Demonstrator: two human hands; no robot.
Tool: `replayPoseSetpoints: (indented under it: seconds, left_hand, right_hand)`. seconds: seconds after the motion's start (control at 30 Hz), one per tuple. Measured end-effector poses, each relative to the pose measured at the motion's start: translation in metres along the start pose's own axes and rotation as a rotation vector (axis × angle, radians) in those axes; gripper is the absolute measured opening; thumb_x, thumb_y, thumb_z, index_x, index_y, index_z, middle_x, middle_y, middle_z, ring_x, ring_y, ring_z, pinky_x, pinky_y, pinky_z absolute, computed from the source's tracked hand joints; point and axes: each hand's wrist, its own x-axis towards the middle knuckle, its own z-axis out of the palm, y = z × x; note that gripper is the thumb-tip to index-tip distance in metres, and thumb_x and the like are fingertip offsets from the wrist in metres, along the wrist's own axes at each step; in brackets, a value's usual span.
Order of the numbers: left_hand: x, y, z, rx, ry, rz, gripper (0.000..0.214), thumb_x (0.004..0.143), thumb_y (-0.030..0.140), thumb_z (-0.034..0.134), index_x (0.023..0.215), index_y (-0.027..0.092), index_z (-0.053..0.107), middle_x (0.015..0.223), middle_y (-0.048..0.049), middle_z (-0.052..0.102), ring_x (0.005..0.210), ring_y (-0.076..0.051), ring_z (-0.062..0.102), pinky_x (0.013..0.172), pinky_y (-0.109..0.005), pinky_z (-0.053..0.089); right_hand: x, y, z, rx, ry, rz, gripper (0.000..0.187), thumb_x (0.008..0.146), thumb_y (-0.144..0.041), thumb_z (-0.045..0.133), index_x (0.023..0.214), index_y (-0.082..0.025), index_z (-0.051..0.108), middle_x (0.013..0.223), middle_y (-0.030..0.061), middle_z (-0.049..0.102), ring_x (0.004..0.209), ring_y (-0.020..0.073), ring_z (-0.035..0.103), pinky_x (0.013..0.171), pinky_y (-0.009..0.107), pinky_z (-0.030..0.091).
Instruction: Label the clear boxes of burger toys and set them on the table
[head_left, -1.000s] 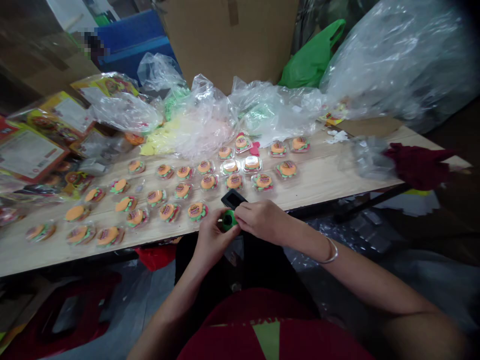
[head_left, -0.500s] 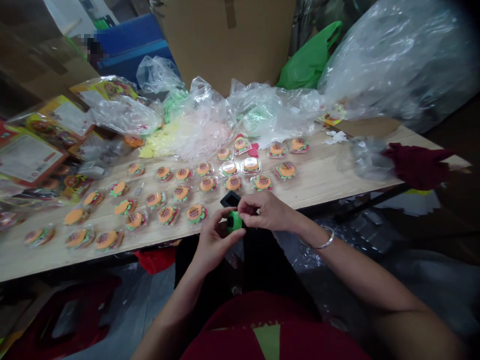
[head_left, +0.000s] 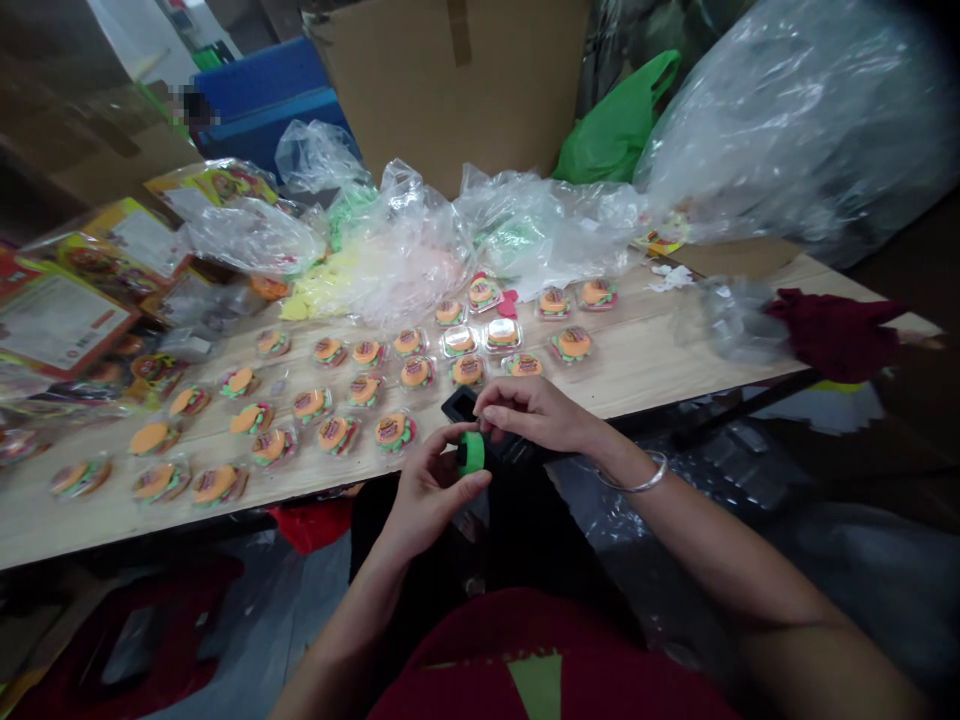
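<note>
Just off the table's front edge, my left hand (head_left: 429, 492) grips a small green roll with a dark centre (head_left: 474, 454), perhaps tape, between thumb and fingers. My right hand (head_left: 534, 412) is close by on its right, fingers curled and pinched together; whatever the tips hold is too small to make out. Behind the fingers lies a black rectangular object (head_left: 459, 402), partly hidden by my right hand. Beyond my hands, several toy burgers in clear packs stand in loose rows, one toy burger (head_left: 394, 430) being nearest my left hand.
Crumpled clear plastic bags (head_left: 420, 240) with coloured pieces lie along the back. Printed packages (head_left: 67, 310) are piled at left. A large cardboard box (head_left: 450, 100) stands behind the table (head_left: 637, 370). At right are clear plastic packs (head_left: 739, 315) and a dark red cloth (head_left: 836, 330).
My right fingers have drawn slightly away from the green roll, to the right. The roll has turned a little in my left hand, showing more of its green side.
</note>
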Motion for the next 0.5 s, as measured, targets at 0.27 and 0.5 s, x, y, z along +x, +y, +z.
replayPoseSetpoints:
  seconds: [0.27, 0.5]
  left_hand:
    - [0.001, -0.003, 0.002, -0.026, 0.01, -0.007, 0.043, 0.071, 0.019, 0.076, 0.11, 0.023, 0.059, 0.097, -0.0023, 0.066, 0.083, -0.013, 0.061, 0.073, -0.023, 0.049]
    - [0.002, -0.011, 0.0, -0.013, -0.024, 0.04, 0.049, 0.069, 0.018, 0.077, 0.114, 0.026, 0.058, 0.104, -0.0012, 0.063, 0.088, -0.013, 0.06, 0.079, -0.024, 0.048]
  right_hand:
    - [-0.013, -0.001, 0.008, 0.035, -0.027, -0.003, 0.033, 0.088, -0.041, 0.051, 0.105, -0.013, 0.057, 0.077, 0.0011, 0.055, 0.065, 0.0106, 0.053, 0.059, 0.023, 0.044]
    - [-0.016, -0.002, 0.015, -0.153, 0.044, -0.025, 0.01, 0.085, -0.024, 0.059, 0.087, -0.014, 0.06, 0.075, 0.0001, 0.058, 0.064, 0.0089, 0.051, 0.057, 0.021, 0.04]
